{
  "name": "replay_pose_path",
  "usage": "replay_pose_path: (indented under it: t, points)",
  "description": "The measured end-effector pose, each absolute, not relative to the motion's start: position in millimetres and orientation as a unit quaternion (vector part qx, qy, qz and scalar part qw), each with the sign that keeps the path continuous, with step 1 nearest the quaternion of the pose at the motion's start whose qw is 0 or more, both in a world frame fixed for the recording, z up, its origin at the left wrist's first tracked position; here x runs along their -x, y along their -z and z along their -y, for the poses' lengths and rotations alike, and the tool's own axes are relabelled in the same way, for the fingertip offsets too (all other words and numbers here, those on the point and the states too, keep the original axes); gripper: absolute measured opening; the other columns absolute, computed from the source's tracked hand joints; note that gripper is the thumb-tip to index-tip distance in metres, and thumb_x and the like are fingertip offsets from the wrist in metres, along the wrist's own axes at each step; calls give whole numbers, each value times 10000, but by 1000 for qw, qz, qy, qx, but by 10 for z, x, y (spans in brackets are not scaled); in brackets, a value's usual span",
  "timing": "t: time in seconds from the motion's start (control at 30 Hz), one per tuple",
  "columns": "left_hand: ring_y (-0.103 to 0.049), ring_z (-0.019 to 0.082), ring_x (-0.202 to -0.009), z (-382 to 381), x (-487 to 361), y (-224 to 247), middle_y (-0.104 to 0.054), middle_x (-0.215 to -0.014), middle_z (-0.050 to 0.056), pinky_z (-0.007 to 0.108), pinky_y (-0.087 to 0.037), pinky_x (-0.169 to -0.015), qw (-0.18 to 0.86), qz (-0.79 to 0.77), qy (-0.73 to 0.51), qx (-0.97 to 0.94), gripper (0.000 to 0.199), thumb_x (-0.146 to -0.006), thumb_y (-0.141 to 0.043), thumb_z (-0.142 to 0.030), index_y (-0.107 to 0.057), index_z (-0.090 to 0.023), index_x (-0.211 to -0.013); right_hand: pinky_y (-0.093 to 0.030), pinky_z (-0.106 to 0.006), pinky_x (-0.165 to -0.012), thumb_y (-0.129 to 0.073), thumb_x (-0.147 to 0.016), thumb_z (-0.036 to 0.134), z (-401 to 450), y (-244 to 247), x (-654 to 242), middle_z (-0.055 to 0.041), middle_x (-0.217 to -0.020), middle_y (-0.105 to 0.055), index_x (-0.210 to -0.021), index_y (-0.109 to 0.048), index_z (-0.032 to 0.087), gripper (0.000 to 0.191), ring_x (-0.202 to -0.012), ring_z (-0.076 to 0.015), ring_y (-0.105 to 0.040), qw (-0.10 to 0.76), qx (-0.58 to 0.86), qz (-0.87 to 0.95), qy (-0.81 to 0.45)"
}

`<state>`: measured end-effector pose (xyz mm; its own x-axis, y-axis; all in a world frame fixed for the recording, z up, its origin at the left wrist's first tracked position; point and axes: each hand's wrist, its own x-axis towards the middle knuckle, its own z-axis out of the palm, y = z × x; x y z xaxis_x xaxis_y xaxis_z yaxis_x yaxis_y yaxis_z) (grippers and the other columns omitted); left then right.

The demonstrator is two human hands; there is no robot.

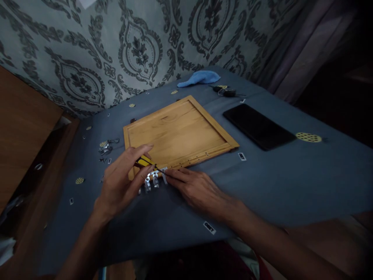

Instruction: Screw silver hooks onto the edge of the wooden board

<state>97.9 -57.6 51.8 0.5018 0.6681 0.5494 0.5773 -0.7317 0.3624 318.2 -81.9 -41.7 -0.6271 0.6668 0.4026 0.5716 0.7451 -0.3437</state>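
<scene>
A yellow-and-black screwdriver is gripped in my left hand, its shaft pointing right and down toward a metal hook. Closed at the fingertips, my right hand holds that hook by its right side, close to the screwdriver's tip. More silvery hooks sit to the left along the near edge of a framed wooden board. Small dark holes run along this edge to the right of the hooks. My fingers hide the exact contact at the tip and part of the board's left corner.
A black phone lies right of the board. Behind it are dark keys and a blue cloth. Loose metal pieces lie left of the board on the blue tablecloth. A patterned wall stands behind the table.
</scene>
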Motion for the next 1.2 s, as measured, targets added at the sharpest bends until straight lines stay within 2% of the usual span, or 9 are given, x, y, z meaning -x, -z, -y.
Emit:
replay_pose_path:
  t: [0.2, 0.37, 0.5, 0.67, 1.0, 1.2]
  points:
    - [-722, 199, -1016, 576, -967, -532, -747, -1097, 60, 336, -614, -932, 98, -365, -343, -860, 425, -972, -677, -192, -617, -265, -1387, -635, -373, -862, -566, -903, 4, 823, 408, -3181, -129, -1342, -725, -1320, -665, 128, 447, -1112, -264, -727, 259, 351, 895, -89]
    - [-718, 166, -987, 580, -973, -546, -728, -1088, 40, 263, -619, -866, 109, -370, -355, -852, 436, -971, -666, -154, -614, -282, -1385, -627, -361, -890, -559, -905, 5, 820, 416, -3189, -132, -1354, -717, -1325, -668, 136, 453, -1109, -251, -727, 253, 346, 899, -86]
    - [-708, 169, -1001, 574, -971, -547, -715, -1107, 50, 242, -633, -807, 130, -373, -361, -845, 436, -977, -653, -147, -604, -274, -1390, -634, -394, -890, -531, -911, 6, 816, 434, -3192, -155, -1359, -708, -1343, -656, 112, 462, -1110, -263, -722, 257, 338, 900, -93]
    - [-708, 164, -958, 539, -966, -544, -712, -1097, 57, 248, -633, -790, 125, -373, -349, -851, 424, -986, -643, -168, -590, -255, -1397, -641, -426, -885, -510, -906, -6, 820, 433, -3190, -164, -1352, -710, -1357, -642, 77, 477, -1120, -283, -718, 265, 332, 900, -99]
    - [-710, 147, -811, 493, -977, -588, -720, -1072, 53, 282, -615, -781, 81, -373, -313, -870, 403, -1006, -618, -222, -564, -251, -1404, -644, -400, -887, -557, -883, -12, 813, 400, -3191, -140, -1365, -706, -1338, -670, 146, 494, -1122, -265, -722, 261, 339, 896, -119]
    - [-712, 177, -1006, 493, -1011, -625, -722, -1099, 71, 297, -594, -905, 78, -335, -294, -892, 385, -1027, -562, -184, -545, -227, -1409, -647, -429, -891, -529, -870, -23, 812, 406, -3185, -150, -1361, -708, -1333, -674, 134, 510, -1149, -284, -713, 269, 338, 895, -114]
